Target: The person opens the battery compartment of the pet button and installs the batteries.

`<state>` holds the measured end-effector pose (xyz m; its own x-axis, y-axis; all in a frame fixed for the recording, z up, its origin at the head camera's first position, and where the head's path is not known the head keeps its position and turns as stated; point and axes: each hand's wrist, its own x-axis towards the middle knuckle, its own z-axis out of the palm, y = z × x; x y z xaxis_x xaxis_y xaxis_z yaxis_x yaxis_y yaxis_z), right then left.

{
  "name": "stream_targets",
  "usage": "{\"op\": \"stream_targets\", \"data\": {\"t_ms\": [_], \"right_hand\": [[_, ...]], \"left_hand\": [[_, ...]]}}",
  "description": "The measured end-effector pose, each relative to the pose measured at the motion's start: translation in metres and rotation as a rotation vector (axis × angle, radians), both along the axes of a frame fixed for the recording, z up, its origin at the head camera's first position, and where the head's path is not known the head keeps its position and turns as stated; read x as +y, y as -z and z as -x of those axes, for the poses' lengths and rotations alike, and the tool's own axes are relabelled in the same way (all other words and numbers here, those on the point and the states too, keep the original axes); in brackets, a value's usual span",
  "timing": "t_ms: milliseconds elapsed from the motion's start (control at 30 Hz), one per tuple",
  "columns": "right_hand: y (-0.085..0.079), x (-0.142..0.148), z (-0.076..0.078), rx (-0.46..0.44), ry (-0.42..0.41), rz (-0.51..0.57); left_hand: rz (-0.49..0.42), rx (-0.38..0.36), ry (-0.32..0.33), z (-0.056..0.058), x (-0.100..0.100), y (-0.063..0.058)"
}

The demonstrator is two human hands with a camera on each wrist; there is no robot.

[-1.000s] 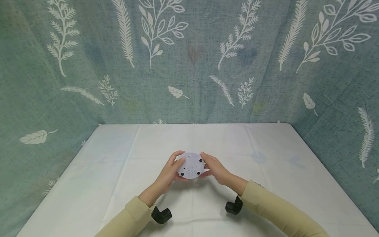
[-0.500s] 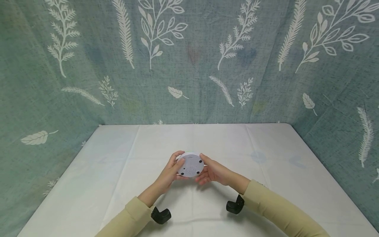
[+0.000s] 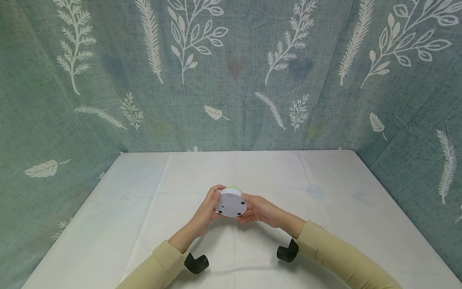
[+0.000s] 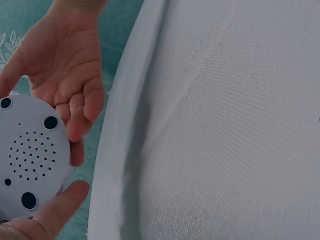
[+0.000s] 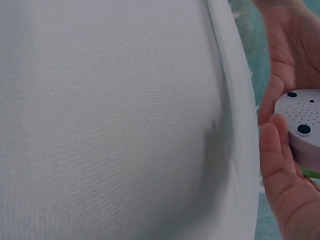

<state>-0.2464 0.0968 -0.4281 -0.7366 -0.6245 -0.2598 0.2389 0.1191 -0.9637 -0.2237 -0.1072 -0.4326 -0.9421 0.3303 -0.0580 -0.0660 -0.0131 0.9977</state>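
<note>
A round white device (image 3: 229, 204) is held above the table, tilted so its flat underside faces me. The underside has a patch of small holes and black round feet; a thin green rim shows at the far edge. My left hand (image 3: 205, 212) grips its left side, with the thumb by the edge and fingers behind. On the right side, my right hand (image 3: 265, 211) holds it with the thumb at the rim and the other fingers loosely bent below. Both wrist views show the device (image 4: 32, 150) (image 5: 302, 112) partly cut off by the frame. Its top face is hidden.
A white cloth covers the table (image 3: 231, 168). Green leaf-patterned curtains (image 3: 231, 80) enclose the back and sides. A black wrist mount (image 3: 196, 263) hangs under the left sleeve, and another mount (image 3: 288, 251) under the right one.
The device has tipped so more of its side wall and its green rim show. The right hand's lower fingers have shifted under the rim, and its thumb moved slightly left and down.
</note>
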Motion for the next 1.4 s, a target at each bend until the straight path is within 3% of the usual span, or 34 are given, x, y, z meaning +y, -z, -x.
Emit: {"op": "stream_targets", "data": {"t_ms": [333, 533, 667, 900, 1067, 1133, 1200, 1400], "right_hand": [[0.005, 0.011, 0.005, 0.082, -0.001, 0.061], [0.002, 0.018, 0.008, 0.211, -0.004, -0.004], [0.002, 0.021, 0.010, 0.254, -0.036, -0.017], [0.004, 0.021, 0.012, 0.281, -0.071, 0.008], [0.007, 0.020, 0.011, 0.364, -0.071, -0.025], [0.009, 0.019, 0.010, 0.409, -0.062, -0.050], [0.011, 0.018, 0.009, 0.450, -0.050, -0.071], [0.019, 0.011, 0.005, 0.604, -0.008, -0.166]], "left_hand": [[-0.014, 0.017, 0.082, 0.000, -0.010, 0.003], [0.113, 0.028, 0.097, 0.001, -0.014, 0.006], [0.231, 0.088, 0.077, 0.001, -0.015, 0.007], [0.403, 0.293, 0.052, 0.003, -0.016, 0.007], [0.495, 0.404, 0.067, 0.004, -0.017, 0.009], [0.510, 0.414, 0.084, 0.003, -0.018, 0.010], [0.520, 0.404, 0.104, -0.001, -0.017, 0.002], [0.549, 0.319, 0.114, 0.003, -0.018, 0.011]]}}
